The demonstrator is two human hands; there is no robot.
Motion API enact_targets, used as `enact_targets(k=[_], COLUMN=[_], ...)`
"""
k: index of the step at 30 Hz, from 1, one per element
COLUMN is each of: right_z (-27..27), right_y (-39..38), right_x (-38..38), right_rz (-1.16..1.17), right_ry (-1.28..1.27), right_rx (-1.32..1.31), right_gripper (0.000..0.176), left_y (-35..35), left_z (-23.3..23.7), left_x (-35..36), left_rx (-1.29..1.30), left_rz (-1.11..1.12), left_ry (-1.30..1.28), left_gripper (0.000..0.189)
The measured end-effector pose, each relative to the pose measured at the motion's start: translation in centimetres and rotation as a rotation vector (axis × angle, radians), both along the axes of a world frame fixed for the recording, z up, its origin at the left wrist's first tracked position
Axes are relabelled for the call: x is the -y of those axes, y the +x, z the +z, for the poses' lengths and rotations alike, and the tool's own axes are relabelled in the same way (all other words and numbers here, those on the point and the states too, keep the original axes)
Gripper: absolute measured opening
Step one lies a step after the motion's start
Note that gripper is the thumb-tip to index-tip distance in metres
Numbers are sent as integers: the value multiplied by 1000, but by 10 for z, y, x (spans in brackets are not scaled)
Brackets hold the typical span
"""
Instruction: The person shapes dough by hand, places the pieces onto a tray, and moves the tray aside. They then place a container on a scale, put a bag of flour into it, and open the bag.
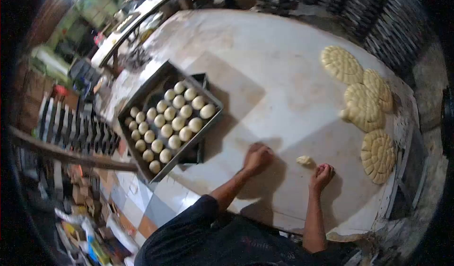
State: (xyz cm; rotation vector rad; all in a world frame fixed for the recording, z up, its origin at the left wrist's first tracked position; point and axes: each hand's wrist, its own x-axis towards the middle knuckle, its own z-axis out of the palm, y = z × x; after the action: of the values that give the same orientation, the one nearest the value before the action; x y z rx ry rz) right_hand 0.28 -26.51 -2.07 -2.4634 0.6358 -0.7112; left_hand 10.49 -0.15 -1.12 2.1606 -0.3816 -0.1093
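Note:
My left hand [258, 158] is cupped palm down on the pale table, its fingers curled and slightly blurred. Whatever may lie under that palm is hidden. To its right, my right hand [323, 175] is closed with the fingers folded in; I cannot make out what is inside it. A small irregular lump of dough [305, 161] lies on the tabletop just left of my right hand, apart from it. Left of my left hand, a dark metal tray [182, 161] holds several round dough balls [178, 123] in rough rows.
Flat rounds of dough scored into pieces [364, 106] lie along the table's right side. The tray sits on another dark tray [201, 80]. Stacked dark pans [397, 29] stand beyond the table [283, 43] at the far right. A wooden pole [71, 155] crosses the left side.

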Motion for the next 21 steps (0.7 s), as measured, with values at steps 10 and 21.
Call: enact_targets(k=[10, 21], right_z=[80, 241], right_y=[-42, 232], right_x=[31, -438], right_rz=[14, 1145], right_ry=[560, 439], right_rx=[-888, 20], right_gripper=[21, 36], left_y=[-45, 175], left_z=[134, 109], left_x=[-203, -500], left_rx=[-247, 160], left_rz=[-440, 303], left_ry=[-135, 604], left_gripper=[45, 54])
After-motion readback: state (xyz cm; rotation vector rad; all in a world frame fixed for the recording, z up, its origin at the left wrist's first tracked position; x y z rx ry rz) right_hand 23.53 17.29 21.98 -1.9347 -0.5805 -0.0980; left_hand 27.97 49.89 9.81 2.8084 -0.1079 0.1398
